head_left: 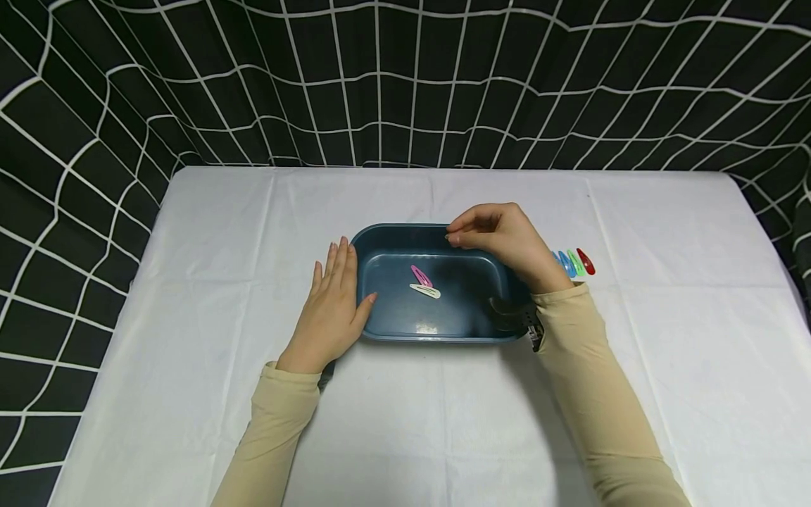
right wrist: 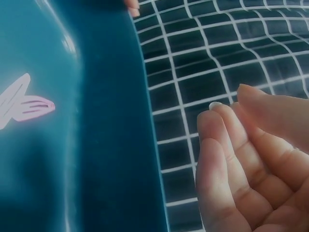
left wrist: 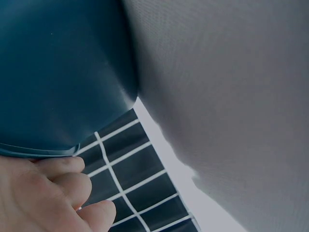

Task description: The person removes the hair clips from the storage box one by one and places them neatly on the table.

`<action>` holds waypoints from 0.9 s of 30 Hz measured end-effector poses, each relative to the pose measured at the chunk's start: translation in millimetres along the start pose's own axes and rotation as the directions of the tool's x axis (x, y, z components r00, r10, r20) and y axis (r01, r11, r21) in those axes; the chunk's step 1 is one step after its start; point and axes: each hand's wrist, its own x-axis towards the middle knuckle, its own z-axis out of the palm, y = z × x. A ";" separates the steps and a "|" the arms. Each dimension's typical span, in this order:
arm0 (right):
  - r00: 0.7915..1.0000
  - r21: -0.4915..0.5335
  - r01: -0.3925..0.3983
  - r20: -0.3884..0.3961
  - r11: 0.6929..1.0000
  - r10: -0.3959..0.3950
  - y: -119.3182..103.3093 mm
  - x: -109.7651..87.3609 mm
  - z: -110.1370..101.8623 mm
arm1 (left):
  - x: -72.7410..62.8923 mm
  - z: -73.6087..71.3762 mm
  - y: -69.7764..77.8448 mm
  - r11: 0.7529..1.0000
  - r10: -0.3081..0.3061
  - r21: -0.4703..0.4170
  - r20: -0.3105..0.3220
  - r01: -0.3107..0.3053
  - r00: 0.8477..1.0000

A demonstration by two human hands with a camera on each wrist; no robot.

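A dark blue tray [head_left: 456, 336] stands on the white cloth. Inside it a pink hair clip [head_left: 421, 275] and a white hair clip [head_left: 425, 290] lie crossed at one end. My left hand [head_left: 331, 310] rests along the tray's left side, fingers straight and thumb over the rim. Over the far right part of the tray hovers my right hand [head_left: 500, 232], fingers loosely bent and thumb tip close to them. In the right wrist view no clip shows between those fingers [right wrist: 212, 130]; a small pale spot shows at one fingertip.
Right of the tray several hair clips lie in a row, among them a green clip [head_left: 576, 262] and a red clip [head_left: 586, 261]; my right forearm partly overlaps the row. A black cloth with a white grid [head_left: 405, 91] hangs behind and left of the table [head_left: 190, 296].
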 end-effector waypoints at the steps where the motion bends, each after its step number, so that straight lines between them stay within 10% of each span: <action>1: 1.000 -0.004 0.000 0.012 1.000 0.000 -0.3 0.8 1.4 | -0.1 0.0 0.0 1.000 0.000 0.000 0.000 0.000 1.000; 27: 0.983 -0.121 -0.036 0.176 0.992 0.058 13.6 27.1 31.5 | -0.5 -1.0 -0.2 1.000 -0.007 -0.013 0.013 0.007 1.000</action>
